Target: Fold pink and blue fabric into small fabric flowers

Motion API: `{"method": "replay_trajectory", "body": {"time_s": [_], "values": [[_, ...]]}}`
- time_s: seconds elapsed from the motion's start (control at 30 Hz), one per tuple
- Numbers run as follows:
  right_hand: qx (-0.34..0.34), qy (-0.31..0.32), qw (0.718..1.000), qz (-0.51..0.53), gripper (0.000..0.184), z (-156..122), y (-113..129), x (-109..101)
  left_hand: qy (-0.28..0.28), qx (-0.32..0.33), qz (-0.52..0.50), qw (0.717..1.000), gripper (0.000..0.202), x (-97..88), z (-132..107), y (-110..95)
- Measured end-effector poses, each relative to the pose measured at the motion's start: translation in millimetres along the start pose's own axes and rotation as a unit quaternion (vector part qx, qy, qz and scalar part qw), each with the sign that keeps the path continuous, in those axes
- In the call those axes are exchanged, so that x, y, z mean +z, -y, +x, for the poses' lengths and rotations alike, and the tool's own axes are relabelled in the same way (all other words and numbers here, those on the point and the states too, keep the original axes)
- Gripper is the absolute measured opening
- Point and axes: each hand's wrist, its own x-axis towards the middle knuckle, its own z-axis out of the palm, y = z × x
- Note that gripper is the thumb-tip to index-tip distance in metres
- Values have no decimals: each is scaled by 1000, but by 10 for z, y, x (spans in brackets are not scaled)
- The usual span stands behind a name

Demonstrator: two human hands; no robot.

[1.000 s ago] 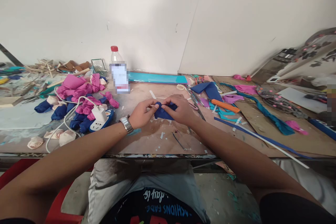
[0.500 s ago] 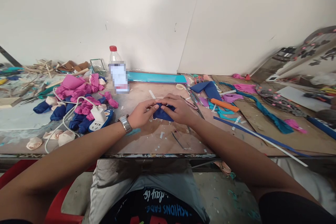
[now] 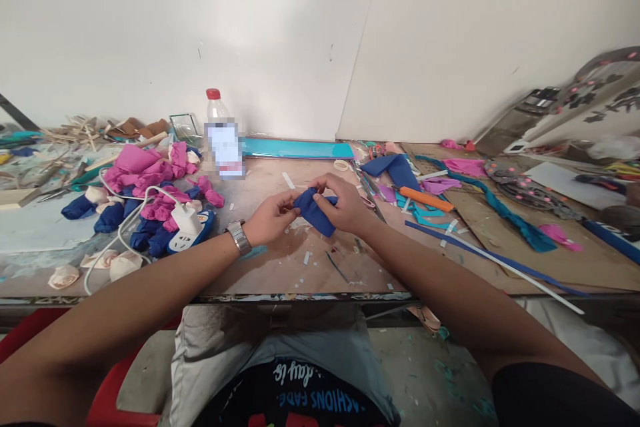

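Observation:
A dark blue piece of crepe paper (image 3: 318, 213), folded and slightly rumpled, is held between both hands above the middle of the table. My left hand (image 3: 273, 217), with a metal watch on the wrist, pinches its left edge between thumb and fingers. My right hand (image 3: 345, 203) grips its upper right side, the thumb lying across the front. Some of the right fingers are hidden behind the paper. Small white scraps (image 3: 307, 257) lie on the tabletop just below the hands.
To the left, pink and blue crumpled paper flowers (image 3: 137, 167) surround a power strip (image 3: 193, 233) with a white cable. A bottle (image 3: 215, 103) stands behind. On the right are an orange cutter knife (image 3: 426, 199), blue paper strips (image 3: 480, 252) and cardboard (image 3: 500, 233).
The blue paper has turned in my hands, and more of it now shows, hanging down to the right. My left hand has shifted to its left edge.

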Motion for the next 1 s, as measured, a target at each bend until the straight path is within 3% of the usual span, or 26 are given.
{"method": "replay_trajectory", "body": {"time_s": [0.17,0.37,0.6,0.83,1.0], "values": [[33,-64,997,17,17,8,-86,-2,-22,-31,-3,999,24,-11,-3,-18],[39,-61,997,32,19,-2,-106,2,-53,4,-13,998,20,-39,1,-103],[31,-47,997,45,22,-2,-80,-9,-91,28,-44,995,39,-36,19,-43],[6,-27,999,43,18,-7,-49,-16,-91,40,-23,995,41,-40,14,-61],[-10,6,999,34,19,-8,-16,-20,-44,18,-12,999,40,-14,-4,-63]]}}
